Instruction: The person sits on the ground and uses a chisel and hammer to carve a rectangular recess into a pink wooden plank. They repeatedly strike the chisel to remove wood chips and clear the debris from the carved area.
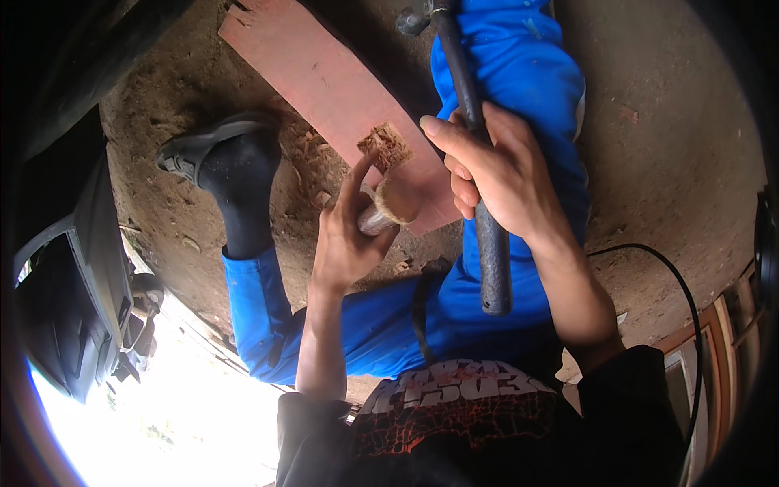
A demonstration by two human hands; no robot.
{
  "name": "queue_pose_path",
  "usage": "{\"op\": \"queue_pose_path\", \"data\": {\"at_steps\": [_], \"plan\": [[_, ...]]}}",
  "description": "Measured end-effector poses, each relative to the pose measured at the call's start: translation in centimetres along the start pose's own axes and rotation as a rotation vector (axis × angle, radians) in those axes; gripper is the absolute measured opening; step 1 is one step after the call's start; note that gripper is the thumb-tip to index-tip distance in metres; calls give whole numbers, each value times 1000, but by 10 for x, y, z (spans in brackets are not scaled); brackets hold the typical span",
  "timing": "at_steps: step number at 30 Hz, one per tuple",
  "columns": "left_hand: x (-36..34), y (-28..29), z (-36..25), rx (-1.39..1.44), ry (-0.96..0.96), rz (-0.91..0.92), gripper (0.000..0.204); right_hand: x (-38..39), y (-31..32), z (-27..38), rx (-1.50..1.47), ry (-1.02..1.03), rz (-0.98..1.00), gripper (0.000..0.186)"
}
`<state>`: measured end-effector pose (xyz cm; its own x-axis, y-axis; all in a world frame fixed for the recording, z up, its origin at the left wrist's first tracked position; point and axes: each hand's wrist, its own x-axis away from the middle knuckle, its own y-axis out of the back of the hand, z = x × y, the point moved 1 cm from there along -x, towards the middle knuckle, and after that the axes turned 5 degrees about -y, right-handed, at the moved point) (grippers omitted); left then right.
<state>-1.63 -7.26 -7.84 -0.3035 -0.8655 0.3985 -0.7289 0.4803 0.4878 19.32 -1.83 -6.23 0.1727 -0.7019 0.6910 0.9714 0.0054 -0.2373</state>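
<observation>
A pink wooden board [300, 73] lies diagonally in front of me, with a roughly cut square hollow [385, 144] full of splintered wood. My left hand [341, 239] grips a short tool with a round, frayed wooden top [396, 200], index finger reaching the hollow's edge; the tool's lower end is hidden. My right hand [507, 178] is closed around the long dark handle of a hammer [495, 268], thumb extended along it. The hammer's head is up at the top edge, above my blue-trousered right leg.
My bent left leg, with dark sock and sandal [211, 146], is left of the board on a dirt floor [649, 162] with wood chips. A black vehicle [73, 268] stands at the left. A black cable [686, 292] runs at the right beside wooden frames [718, 341].
</observation>
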Motion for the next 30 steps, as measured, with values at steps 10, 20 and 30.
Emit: {"op": "queue_pose_path", "data": {"at_steps": [10,20,30], "plan": [[-17,-7,-4,-195,-28,26,80,0,-2,2,-9,-42,9,30],[-49,8,-8,-371,-118,-93,36,0,-1,3,-10,-29,10,34],[-56,5,-4,-358,-210,-126,29,-1,3,-1,40,18,20,37]]}}
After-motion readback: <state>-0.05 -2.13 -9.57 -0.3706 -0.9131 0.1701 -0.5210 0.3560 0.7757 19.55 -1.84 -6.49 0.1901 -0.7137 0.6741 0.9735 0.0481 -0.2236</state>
